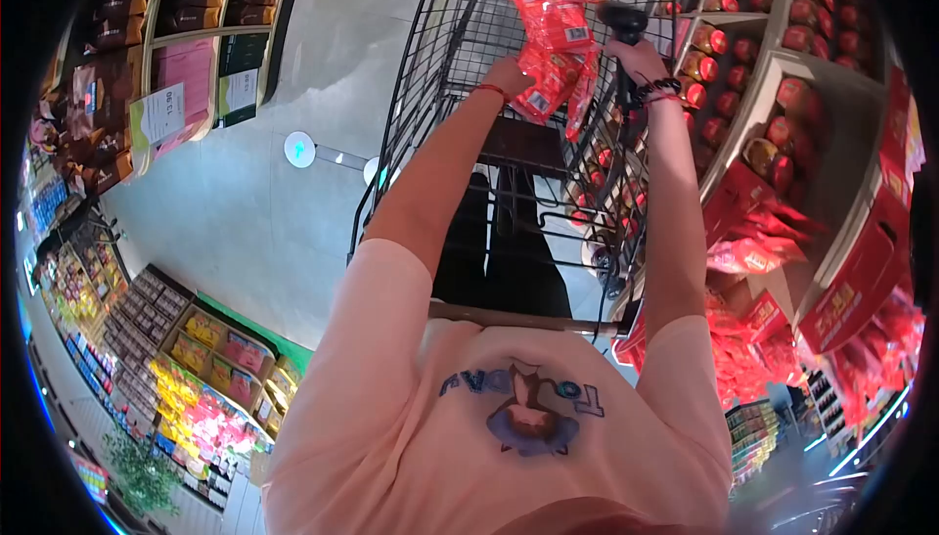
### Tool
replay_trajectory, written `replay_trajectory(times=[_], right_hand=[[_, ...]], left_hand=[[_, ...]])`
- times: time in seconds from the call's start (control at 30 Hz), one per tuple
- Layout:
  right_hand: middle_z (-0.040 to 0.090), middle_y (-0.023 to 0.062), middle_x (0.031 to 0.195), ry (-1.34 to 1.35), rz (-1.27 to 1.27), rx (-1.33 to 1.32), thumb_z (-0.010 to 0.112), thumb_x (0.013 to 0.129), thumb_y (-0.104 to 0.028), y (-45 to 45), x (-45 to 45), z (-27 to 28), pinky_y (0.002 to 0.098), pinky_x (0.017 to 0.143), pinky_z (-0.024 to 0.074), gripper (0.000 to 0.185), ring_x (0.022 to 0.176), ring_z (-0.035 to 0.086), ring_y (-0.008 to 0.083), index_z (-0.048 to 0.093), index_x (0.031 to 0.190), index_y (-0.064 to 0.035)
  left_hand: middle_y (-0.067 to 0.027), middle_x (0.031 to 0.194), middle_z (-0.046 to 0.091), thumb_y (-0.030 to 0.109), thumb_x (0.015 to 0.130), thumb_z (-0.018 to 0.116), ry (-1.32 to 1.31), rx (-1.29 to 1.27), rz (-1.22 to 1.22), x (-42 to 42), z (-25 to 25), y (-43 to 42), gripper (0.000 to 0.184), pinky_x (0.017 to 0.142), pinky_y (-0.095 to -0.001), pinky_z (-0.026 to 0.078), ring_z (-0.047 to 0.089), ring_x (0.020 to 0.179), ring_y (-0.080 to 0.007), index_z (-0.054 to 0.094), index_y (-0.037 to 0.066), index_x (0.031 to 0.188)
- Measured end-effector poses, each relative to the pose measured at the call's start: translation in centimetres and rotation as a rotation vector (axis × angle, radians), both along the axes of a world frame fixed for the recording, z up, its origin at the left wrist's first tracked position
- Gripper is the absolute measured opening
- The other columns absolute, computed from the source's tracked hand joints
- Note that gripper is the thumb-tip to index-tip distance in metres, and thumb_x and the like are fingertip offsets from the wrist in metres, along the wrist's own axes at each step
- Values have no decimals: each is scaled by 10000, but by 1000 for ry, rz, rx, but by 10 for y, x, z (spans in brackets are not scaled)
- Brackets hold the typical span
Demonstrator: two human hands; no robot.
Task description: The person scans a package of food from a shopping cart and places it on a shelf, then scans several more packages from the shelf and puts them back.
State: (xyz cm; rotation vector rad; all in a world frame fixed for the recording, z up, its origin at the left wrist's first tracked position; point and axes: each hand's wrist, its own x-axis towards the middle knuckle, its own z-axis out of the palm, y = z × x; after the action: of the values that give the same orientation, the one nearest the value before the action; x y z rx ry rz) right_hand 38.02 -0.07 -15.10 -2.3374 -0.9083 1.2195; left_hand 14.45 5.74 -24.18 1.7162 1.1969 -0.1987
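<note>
A wire shopping cart (421, 75) stands in front of me. Shiny red packages (556, 26) hang together over its basket. My left hand (509, 76), with a red string at the wrist, is closed on the lower left edge of the red packages. My right hand (636, 59), wearing a dark beaded bracelet, is closed around something black with a rounded end (622, 17), just right of the packages. A dark brown panel (525, 147) lies in the cart below the packages.
Shelves of red-lidded jars (699, 67) and red bags (758, 242) stand close on the right. Brown packages (103, 85) fill a shelf at upper left, with a price sign (159, 116). Yellow and pink goods (201, 354) stand at lower left, beyond the grey floor (254, 193).
</note>
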Motion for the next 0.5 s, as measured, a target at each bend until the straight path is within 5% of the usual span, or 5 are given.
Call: replay_trajectory(times=[0.1,0.13,0.23,0.33,0.5], right_hand=[[608,122,632,-28,34,-112,615,541,-435,13,-15,-36,331,601,457,419,652,604,252,611,632,-26],[606,88,605,9,107,-317,615,533,-420,20,-14,-50,307,651,465,401,673,607,236,610,649,-35],[624,99,709,-59,162,-237,595,547,-429,15,-28,-91,306,745,452,420,774,600,246,614,703,-39],[573,168,1011,-124,180,-497,568,588,-506,12,-35,-130,345,862,402,572,993,525,303,606,939,-56],[506,201,1132,-52,228,-502,558,639,-501,-7,-40,-165,365,927,369,636,1071,475,317,543,1080,-42]], left_hand=[[-227,1056,540,377,620,673,49,-218,-121,9,-24,2,686,841,-355,423,533,978,-328,458,-42,1119],[-220,1014,558,330,646,652,170,-76,-41,16,-35,-9,535,813,-368,437,547,944,-328,519,-3,1043],[-214,981,572,292,680,614,191,-1,-149,28,-92,-19,456,812,-376,439,551,951,-308,526,31,1043],[-234,1061,528,281,722,572,294,-4,-198,43,-84,-28,426,817,-394,438,540,963,-336,505,48,1072],[-207,1376,120,343,777,524,536,-42,-36,84,-99,-65,642,907,-476,345,249,1217,-406,249,129,1316]])
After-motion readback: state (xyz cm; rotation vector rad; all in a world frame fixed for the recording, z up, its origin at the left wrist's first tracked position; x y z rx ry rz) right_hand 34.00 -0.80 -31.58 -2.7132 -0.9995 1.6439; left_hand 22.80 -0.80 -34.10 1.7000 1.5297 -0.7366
